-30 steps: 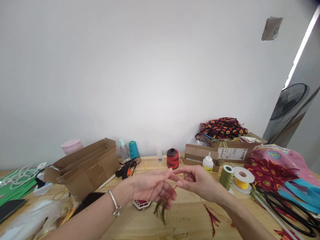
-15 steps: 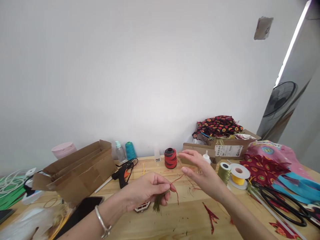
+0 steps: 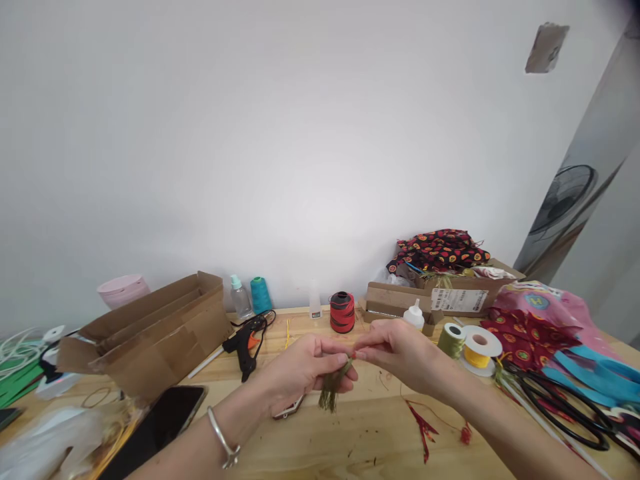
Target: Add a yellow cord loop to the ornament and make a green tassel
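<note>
An olive-green thread tassel (image 3: 329,392) hangs from my left hand (image 3: 320,367), whose thumb and fingers are closed on its top. Red thread (image 3: 353,356) shows at the tassel's head, between the two hands. My right hand (image 3: 395,350) pinches at that red thread, fingertips almost touching the left ones. The exact grip of the right fingertips is too small to make out fully. Behind the hands stands a spool of red thread (image 3: 342,313) with a black core. A small white-edged piece (image 3: 289,407) lies partly hidden under my left hand.
A glue gun (image 3: 246,350), cardboard box (image 3: 165,340) and phone (image 3: 160,427) lie to the left. Rightward are a white nozzle bottle (image 3: 414,313), green thread spool (image 3: 451,341), yellow ribbon reel (image 3: 481,348) and black scissors (image 3: 565,407). Red fabric scraps (image 3: 423,430) lie in front.
My right hand, open and apart before, has come in to the tassel and closed on the red thread. My left hand has shifted slightly right with the tassel.
</note>
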Motion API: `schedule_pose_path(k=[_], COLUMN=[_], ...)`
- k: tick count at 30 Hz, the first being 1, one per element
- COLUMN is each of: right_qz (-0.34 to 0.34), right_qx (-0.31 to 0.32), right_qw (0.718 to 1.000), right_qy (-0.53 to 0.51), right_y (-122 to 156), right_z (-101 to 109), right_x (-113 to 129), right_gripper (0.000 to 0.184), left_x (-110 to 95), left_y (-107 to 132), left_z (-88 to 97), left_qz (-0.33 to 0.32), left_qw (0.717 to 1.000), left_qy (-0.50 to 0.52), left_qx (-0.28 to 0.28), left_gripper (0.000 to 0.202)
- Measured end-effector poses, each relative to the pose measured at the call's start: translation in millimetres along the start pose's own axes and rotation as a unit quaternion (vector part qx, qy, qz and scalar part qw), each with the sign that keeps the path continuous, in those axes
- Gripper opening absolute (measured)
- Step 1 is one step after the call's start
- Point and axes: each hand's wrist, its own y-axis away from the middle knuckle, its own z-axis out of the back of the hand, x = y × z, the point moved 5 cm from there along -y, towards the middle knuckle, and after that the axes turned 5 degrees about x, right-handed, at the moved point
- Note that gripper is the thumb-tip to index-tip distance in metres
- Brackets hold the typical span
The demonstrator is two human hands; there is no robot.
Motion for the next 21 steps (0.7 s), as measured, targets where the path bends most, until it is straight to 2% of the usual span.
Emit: schedule_pose_path(k=[5, 10, 13, 15, 17, 19, 21], right_qz=[-0.022, -0.022, -0.01, -0.007, -0.008, -0.012, -0.02], right_qx=[-0.044, -0.055, -0.04, -0.027, -0.017, -0.01, -0.003], right_qw=[0.988, 0.985, 0.985, 0.985, 0.983, 0.98, 0.975], right_qy=[0.145, 0.165, 0.17, 0.173, 0.181, 0.199, 0.221], right_y=[0, 0, 0, -1, -1, -3, -4], right_z=[26, 44, 47, 48, 47, 46, 43], right_x=[10, 15, 21, 25, 30, 33, 36], right_gripper=[0.02, 0.016, 0.018, 0.018, 0.019, 0.019, 0.019], left_x=[7, 5, 6, 3, -5, -12, -15], left_y=[-1, 5, 7, 5, 4, 4, 2], left_z=[-12.9, -23.9, -18.6, -7.3, 3.4, 5.2, -2.7], left_qz=[0.007, 0.0, -0.001, -0.041, -0.118, -0.192, -0.234], left_qw=[0.997, 0.994, 0.994, 0.993, 0.981, 0.968, 0.965], left_qy=[0.034, 0.061, 0.002, -0.086, -0.156, -0.159, -0.12], left_qx=[0.067, 0.095, 0.107, 0.073, 0.009, -0.029, -0.026], left_gripper=[0.024, 0.02, 0.024, 0.033, 0.043, 0.047, 0.046])
